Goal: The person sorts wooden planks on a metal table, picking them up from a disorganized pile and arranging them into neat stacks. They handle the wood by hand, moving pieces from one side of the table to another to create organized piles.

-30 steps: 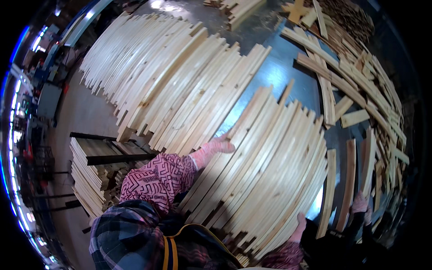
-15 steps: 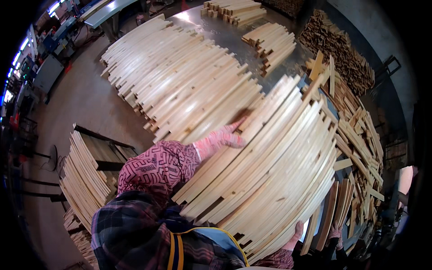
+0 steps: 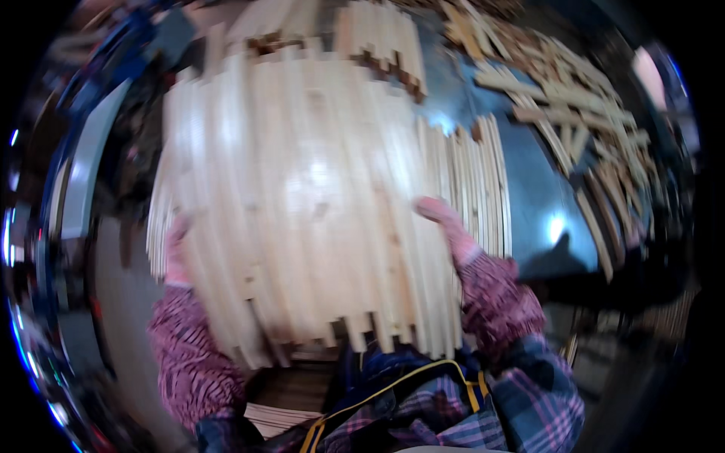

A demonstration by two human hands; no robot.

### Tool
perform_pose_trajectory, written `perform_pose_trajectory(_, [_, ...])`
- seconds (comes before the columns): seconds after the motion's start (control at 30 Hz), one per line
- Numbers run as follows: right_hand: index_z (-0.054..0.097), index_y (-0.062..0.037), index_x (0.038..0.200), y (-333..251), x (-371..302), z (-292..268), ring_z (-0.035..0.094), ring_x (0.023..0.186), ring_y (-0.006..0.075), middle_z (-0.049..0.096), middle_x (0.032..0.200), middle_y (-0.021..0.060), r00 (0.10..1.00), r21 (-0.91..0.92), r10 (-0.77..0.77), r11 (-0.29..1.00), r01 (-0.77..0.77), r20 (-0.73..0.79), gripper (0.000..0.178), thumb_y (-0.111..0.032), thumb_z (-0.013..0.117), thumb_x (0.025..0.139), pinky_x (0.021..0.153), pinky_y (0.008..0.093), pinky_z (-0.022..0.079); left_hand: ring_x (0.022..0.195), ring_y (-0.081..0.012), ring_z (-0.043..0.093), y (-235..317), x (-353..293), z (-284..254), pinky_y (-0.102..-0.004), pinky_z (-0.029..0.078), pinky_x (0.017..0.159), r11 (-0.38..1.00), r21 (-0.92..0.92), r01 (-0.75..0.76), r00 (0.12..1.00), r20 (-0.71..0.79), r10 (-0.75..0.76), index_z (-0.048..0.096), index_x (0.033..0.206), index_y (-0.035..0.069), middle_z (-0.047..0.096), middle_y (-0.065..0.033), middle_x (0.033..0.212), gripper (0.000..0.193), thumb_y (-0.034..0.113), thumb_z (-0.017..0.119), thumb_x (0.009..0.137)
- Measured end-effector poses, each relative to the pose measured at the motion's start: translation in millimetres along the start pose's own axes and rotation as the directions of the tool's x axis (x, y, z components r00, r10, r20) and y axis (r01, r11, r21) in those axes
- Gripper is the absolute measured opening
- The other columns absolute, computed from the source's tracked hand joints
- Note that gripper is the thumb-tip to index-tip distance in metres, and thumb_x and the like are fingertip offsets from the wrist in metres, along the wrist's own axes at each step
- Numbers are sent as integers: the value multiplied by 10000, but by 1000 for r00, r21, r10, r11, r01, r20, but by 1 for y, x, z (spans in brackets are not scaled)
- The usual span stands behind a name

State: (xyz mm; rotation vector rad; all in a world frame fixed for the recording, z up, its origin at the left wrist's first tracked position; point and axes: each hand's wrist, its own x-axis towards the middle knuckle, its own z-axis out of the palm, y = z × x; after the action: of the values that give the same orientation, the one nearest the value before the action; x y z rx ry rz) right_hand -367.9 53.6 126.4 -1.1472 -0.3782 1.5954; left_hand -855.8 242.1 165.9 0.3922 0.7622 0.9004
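Observation:
A wide bundle of long pale wooden slats (image 3: 317, 204) fills the middle of the blurred view, held upright-to-tilted in front of my body. My left hand (image 3: 177, 253), in a pink glove, clasps the bundle's left edge. My right hand (image 3: 445, 223), also pink-gloved, presses against its right side. The slats' lower ends hang unevenly above my chest. Both patterned pink sleeves reach up from below.
More slats (image 3: 479, 181) lie on the grey metal table (image 3: 544, 211) just right of the bundle. Scattered short wood pieces (image 3: 574, 90) cover the far right. Another slat stack (image 3: 377, 38) sits at the top, and stacked boards (image 3: 283, 396) lie low near my body.
Earlier my left hand rested on slats spread flat on the table. Now both hands grip a bundle of them, raised in front of me, and the view has swung round.

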Motion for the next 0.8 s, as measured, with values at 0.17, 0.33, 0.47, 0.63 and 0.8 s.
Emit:
perform_pose_trajectory(0.17, [425,90,1428,30,90,116,663,1093,333,682,1124,239,975,-836,190,549,-4,119,1004,-715,583,851,972,385,505,1234,-360,596,78,26,-38,-519,506,1012,792,558,247,849,-519,101,527,1440,52,608,-186,1366,781,622,608,913])
perform_pose_trajectory(0.33, [306,89,1495,51,118,127,636,1153,421,613,1270,332,953,-986,294,166,29,77,1144,-801,538,814,998,475,477,1206,-368,606,52,80,-129,-484,487,1026,470,725,503,684,-667,296,504,1459,38,616,-188,1356,875,729,477,923])
perform_pose_trajectory(0.47, [505,-111,1444,70,76,54,653,1087,419,686,1209,206,957,-905,-131,313,289,260,789,-671,525,889,931,459,511,1231,-403,579,43,80,-90,-445,452,1057,-308,743,595,719,-321,616,468,1467,2,576,-241,1380,806,598,512,927])
perform_pose_trajectory(0.63, [630,-58,1260,15,-1,-178,671,968,292,722,1047,149,708,-787,-505,606,-116,-494,552,-513,562,954,864,393,519,1314,-314,537,-68,45,90,-379,400,1106,-177,972,-156,851,223,475,471,1458,-17,596,-212,1375,553,274,556,995])
perform_pose_trajectory(0.8, [528,-84,1441,50,-84,-322,614,1210,338,656,1288,203,830,-771,-283,586,-247,-481,785,-656,558,904,1036,395,449,1117,-183,641,-317,-70,202,-318,506,975,134,987,-92,784,155,-601,571,1392,53,679,-111,1255,406,222,528,1025])
